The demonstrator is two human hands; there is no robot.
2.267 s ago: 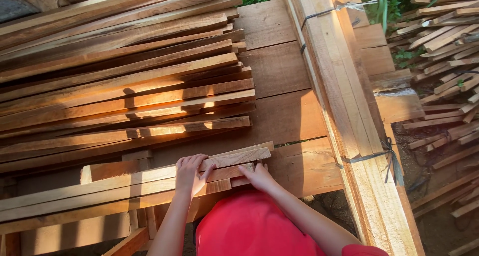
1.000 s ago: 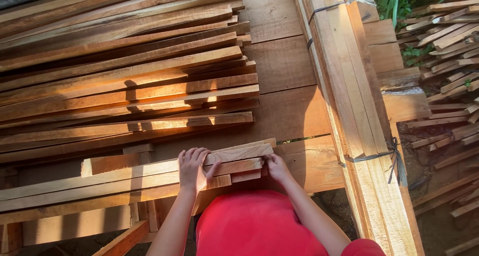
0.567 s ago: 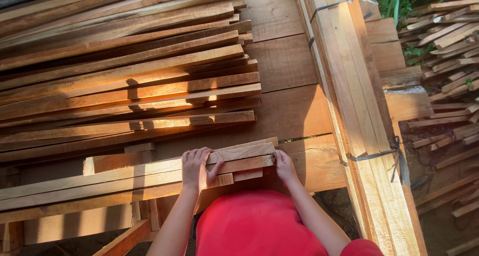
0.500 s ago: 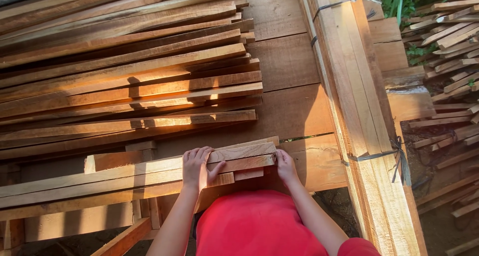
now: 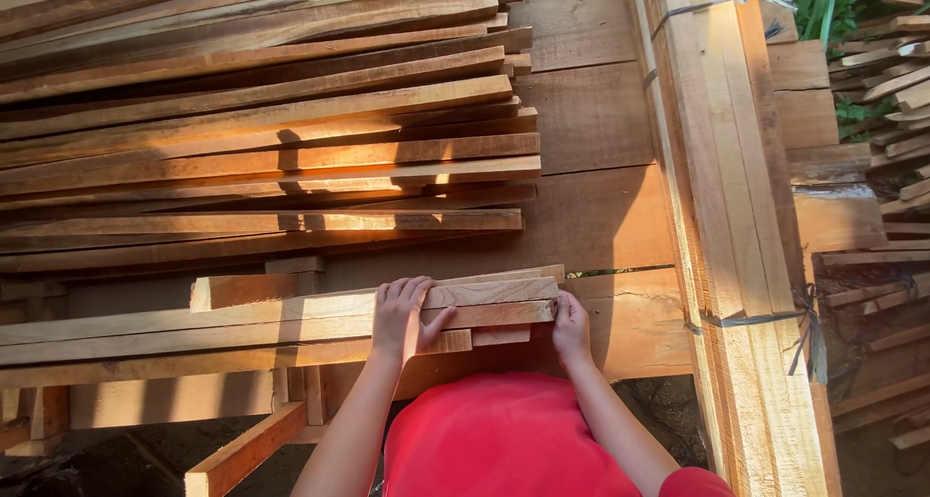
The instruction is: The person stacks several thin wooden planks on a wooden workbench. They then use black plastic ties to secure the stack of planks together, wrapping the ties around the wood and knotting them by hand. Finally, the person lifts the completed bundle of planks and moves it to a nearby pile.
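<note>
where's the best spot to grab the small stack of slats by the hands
Probably at the near squared end of the small stack of slats, coming from the right: the right hand caps that end, where the slats line up. The left hand presses flat on top further in, steadying the long, thin pieces.

Your right hand [image 5: 571, 325] moved: 2.3 s back it sat low, under the near slats; it slid right and up and ended against the end faces of the small slat stack [image 5: 291, 325]. Your left hand [image 5: 402, 315] shifted slightly right and settled flat across the tops of the slats, thumb over the near edge. The slat ends got squared up: the top piece went from sticking out past the others to sitting nearly flush, though the lowest short piece [image 5: 501, 336] stayed back from them. Your head view drifted a bit, so the bundled beam [image 5: 736, 226] shifted in frame.
</note>
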